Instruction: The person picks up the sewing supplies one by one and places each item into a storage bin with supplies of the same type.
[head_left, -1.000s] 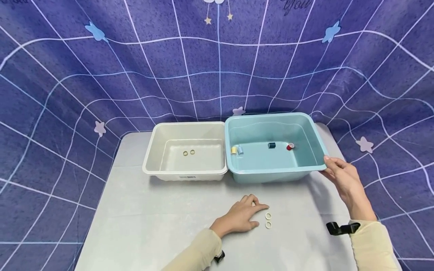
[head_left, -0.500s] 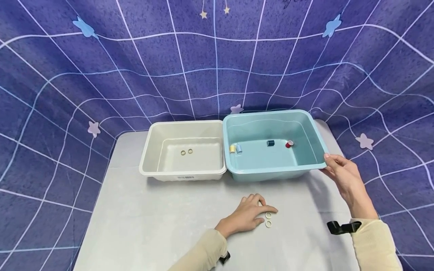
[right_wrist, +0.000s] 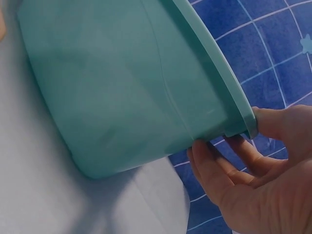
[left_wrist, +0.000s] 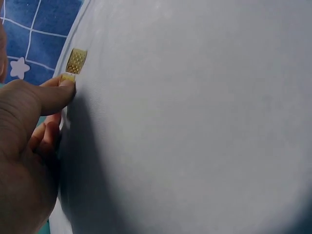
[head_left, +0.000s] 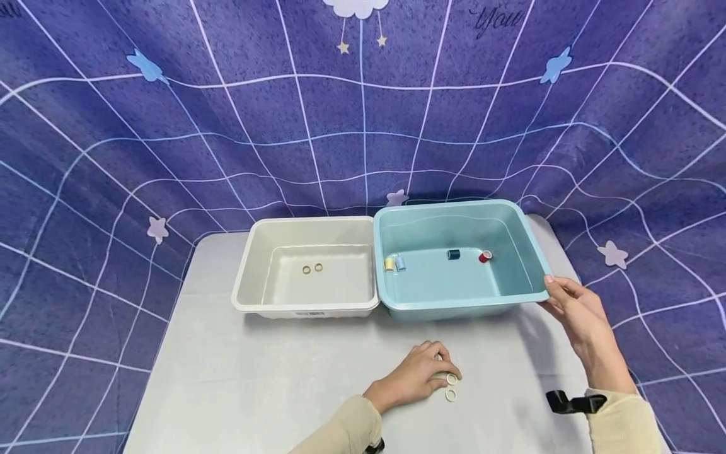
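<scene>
My left hand [head_left: 413, 377] is low over the table, its thumb and index finger pinching a ring [head_left: 451, 379]. In the left wrist view that ring [left_wrist: 68, 77] looks gold and is partly covered by the fingertips. A second ring [head_left: 450, 395] lies just nearer on the table; seen from the wrist it is a gold, dimpled band [left_wrist: 76, 61]. At the table's right side, my right hand [head_left: 580, 318] grips the front right corner of a light blue plastic basin [right_wrist: 107, 87], thumb on the rim and fingers beneath.
Inside the blue basin lie thread spools: yellow [head_left: 389, 264], light blue [head_left: 400, 263], dark [head_left: 454, 254] and red [head_left: 484, 256]. Left of it, touching, stands a white basin [head_left: 306, 308] with two rings [head_left: 312, 268]. A blue curtain [head_left: 340, 107] hangs behind the table.
My left hand has shifted right to the rings, and its thumb and index finger have come together on the farther one. The right hand stays on the basin corner. The head view has shifted slightly.
</scene>
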Tool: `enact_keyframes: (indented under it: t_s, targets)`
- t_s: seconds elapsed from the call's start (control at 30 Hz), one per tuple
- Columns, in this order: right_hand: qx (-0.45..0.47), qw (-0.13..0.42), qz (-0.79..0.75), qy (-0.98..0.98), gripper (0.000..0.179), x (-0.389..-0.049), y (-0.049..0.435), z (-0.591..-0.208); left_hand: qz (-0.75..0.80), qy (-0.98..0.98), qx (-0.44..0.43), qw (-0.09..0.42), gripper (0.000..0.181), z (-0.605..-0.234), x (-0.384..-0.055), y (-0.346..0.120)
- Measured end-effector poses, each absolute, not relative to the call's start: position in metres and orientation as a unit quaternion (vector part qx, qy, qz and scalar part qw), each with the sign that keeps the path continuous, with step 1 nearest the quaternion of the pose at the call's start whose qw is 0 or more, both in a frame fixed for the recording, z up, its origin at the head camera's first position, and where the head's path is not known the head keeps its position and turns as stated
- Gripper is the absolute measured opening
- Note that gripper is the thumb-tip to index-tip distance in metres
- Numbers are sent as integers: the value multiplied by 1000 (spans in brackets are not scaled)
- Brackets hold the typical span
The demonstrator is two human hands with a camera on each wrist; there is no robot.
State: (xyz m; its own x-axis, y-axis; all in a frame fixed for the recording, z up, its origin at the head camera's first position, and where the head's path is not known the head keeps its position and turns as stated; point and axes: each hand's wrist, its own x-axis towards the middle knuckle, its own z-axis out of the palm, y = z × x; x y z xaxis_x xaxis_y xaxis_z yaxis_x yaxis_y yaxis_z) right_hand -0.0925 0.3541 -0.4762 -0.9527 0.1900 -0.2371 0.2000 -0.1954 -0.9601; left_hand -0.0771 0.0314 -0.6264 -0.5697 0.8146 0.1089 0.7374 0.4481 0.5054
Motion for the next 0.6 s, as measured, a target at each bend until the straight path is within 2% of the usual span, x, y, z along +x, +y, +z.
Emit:
enact_keyframes:
  t_s: [0.37, 0.6]
  targets:
    - [152, 0, -769, 620, 9, -90, 353, -477, 284, 840, 454, 92, 25, -627, -79, 28]
    - [155, 1, -772, 617, 9, -90, 351, -477, 312, 832, 441, 125, 25, -611, -81, 20]
